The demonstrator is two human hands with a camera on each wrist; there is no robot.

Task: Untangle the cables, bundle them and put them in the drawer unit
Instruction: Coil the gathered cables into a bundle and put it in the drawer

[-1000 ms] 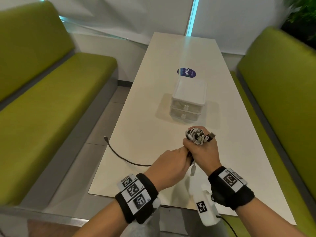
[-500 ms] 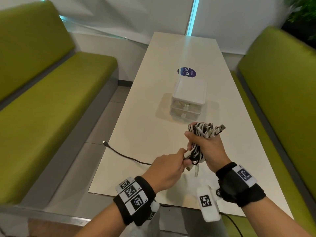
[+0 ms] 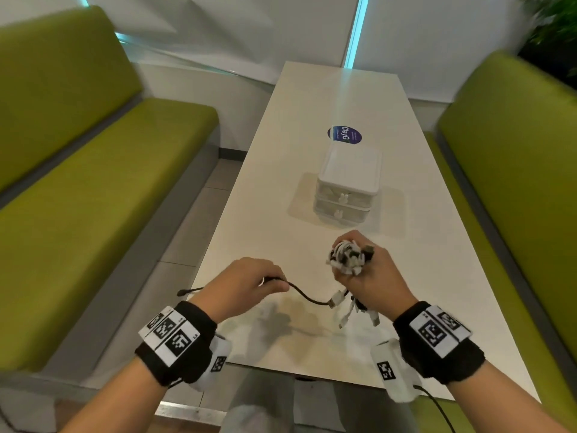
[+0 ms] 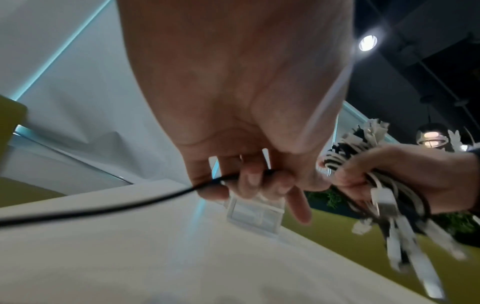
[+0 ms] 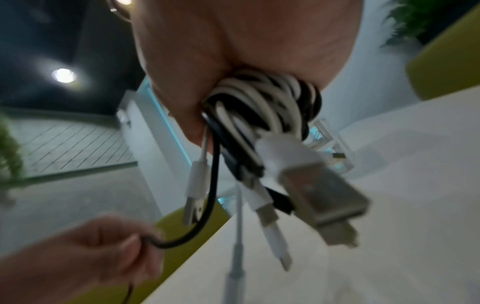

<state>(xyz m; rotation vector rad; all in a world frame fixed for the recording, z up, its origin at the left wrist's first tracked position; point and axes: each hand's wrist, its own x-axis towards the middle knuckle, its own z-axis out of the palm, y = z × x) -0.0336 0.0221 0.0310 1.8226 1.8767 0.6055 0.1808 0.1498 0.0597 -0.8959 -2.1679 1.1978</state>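
Note:
My right hand (image 3: 368,276) grips a coiled bundle of black and white cables (image 3: 348,256) (image 5: 262,102) above the near end of the white table (image 3: 343,98). Several plug ends (image 3: 346,317) dangle below the fist. My left hand (image 3: 246,284) (image 4: 249,181) pinches a loose black cable (image 3: 307,296) (image 4: 103,205) that runs from the bundle through its fingers; its free end (image 3: 184,292) sticks out past the table's left edge. The white two-drawer unit (image 3: 348,185) stands mid-table, both drawers closed, beyond my hands.
Green benches (image 3: 93,182) (image 3: 515,182) flank the table on both sides. A round blue sticker (image 3: 344,135) lies behind the drawer unit. The table edge (image 3: 281,370) is close under my wrists.
My left hand has slid leftwards along the black cable, away from the right hand. The right hand has lowered and turned the bundle. The cable's free tail is shorter on the left.

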